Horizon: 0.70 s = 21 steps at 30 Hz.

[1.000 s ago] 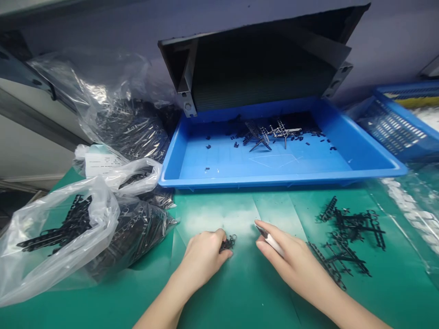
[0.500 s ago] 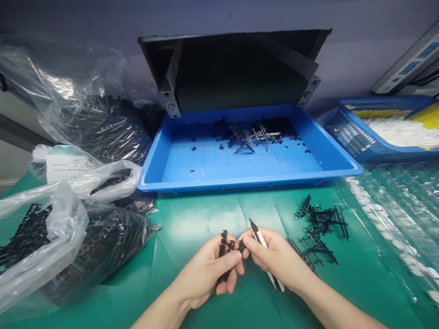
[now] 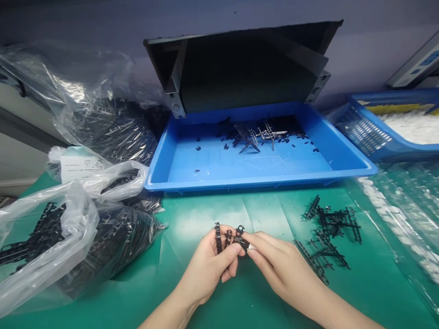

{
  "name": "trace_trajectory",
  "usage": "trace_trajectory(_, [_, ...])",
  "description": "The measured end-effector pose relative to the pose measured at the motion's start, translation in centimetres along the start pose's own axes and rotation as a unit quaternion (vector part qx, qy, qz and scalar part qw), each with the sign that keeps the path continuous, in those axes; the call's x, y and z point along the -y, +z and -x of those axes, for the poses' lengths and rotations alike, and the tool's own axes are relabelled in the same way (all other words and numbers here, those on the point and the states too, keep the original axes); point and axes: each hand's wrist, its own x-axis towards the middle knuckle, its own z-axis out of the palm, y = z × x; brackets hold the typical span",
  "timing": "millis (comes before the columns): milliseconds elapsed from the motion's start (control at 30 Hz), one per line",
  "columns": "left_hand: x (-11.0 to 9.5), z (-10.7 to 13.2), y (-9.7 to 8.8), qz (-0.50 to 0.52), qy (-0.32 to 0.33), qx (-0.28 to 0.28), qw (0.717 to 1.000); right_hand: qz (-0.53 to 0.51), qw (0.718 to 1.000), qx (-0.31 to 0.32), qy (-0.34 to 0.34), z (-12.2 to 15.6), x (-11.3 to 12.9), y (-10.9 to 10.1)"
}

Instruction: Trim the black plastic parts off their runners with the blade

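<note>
My left hand (image 3: pixel 209 265) holds a small black plastic sprue (image 3: pixel 226 236) of moulded parts upright over the green mat (image 3: pixel 212 214). My right hand (image 3: pixel 274 265) holds a white-handled cutter (image 3: pixel 247 246), whose tip touches the sprue between my fingertips; most of the tool is hidden under the hand. Both hands meet just in front of the blue tray (image 3: pixel 260 176).
Black sprues (image 3: pixel 325 233) lie loose on the mat to the right. Clear bags (image 3: pixel 68 228) of black parts are piled on the left. The tray holds scattered black bits and sprues (image 3: pixel 257 135) under a black hood (image 3: pixel 240 68). A blue basket (image 3: pixel 394 123) stands at the right.
A second ago my left hand picked the sprue off the mat; both hands then rose and met. The cutter, earlier sticking up from my right hand, now points at the sprue.
</note>
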Motion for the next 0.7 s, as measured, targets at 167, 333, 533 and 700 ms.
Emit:
trace_trajectory(167, [0.0,0.1,0.1,-0.002,0.005,-0.009,1.000,0.012,1.000,-0.008,-0.006,0.2,-0.1,0.2])
trace_trajectory(333, [0.4,0.2,0.2,0.000,0.003,-0.010,1.000,-0.028,1.000,0.001,-0.004,0.2,0.0,0.1])
trace_trajectory(533, [1.1,-0.1,0.5,-0.012,0.058,-0.026,0.998,-0.053,0.998,-0.041,-0.016,0.4,0.2,0.5])
trace_trajectory(700, [1.7,-0.4,0.6,-0.020,0.066,-0.045,0.997,-0.034,0.995,-0.087,-0.026,0.4,-0.4,1.6])
